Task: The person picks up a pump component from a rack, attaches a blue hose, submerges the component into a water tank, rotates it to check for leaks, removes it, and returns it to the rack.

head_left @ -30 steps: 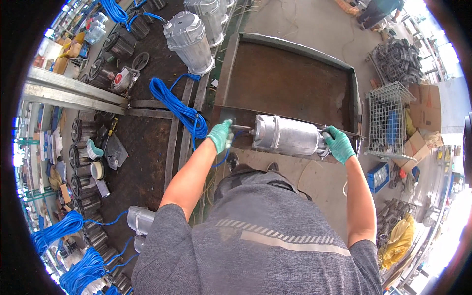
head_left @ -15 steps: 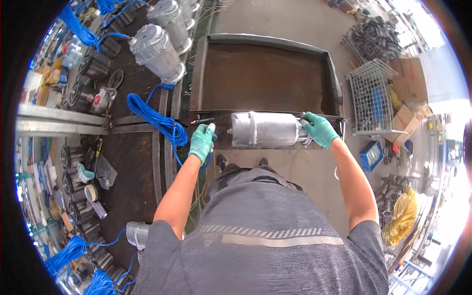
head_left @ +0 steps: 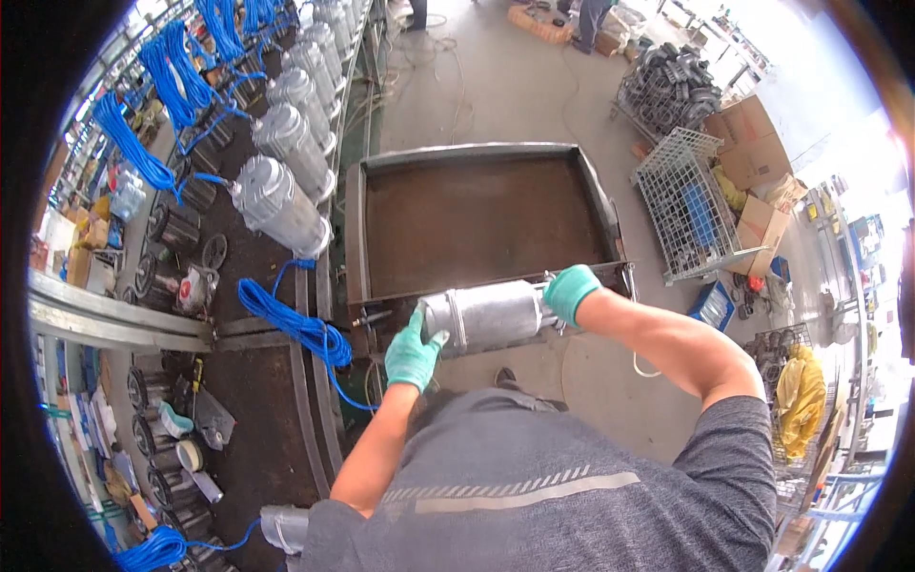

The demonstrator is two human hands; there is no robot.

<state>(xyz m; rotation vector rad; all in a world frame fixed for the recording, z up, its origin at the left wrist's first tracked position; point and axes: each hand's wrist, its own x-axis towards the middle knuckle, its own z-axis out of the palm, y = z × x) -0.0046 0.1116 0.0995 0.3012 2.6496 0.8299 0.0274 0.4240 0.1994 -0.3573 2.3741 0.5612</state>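
A silver cylindrical pump (head_left: 496,315) lies on its side across the near edge of a shallow metal tank (head_left: 357,238). Both my hands wear green gloves. My left hand (head_left: 413,353) grips its left end, thumb and fingers spread round the rim. At the pump's narrower right end, my right hand (head_left: 572,292) has its fingers curled round the fittings, which it partly covers. A coil of blue cable (head_left: 295,319) rests on the bench to the left; its loose end runs toward my left forearm.
Several upright silver pumps (head_left: 278,205) with blue cables line the bench (head_left: 257,400) at the left. Right of the tank stand a wire cage (head_left: 688,205), cardboard boxes (head_left: 743,133) and a blue crate (head_left: 712,305). Farther off, people's legs (head_left: 593,21) show at the top.
My left hand has moved right, onto the pump's left end. The pump has tilted slightly, its right end higher in view. My view has shifted, showing more of the far floor.
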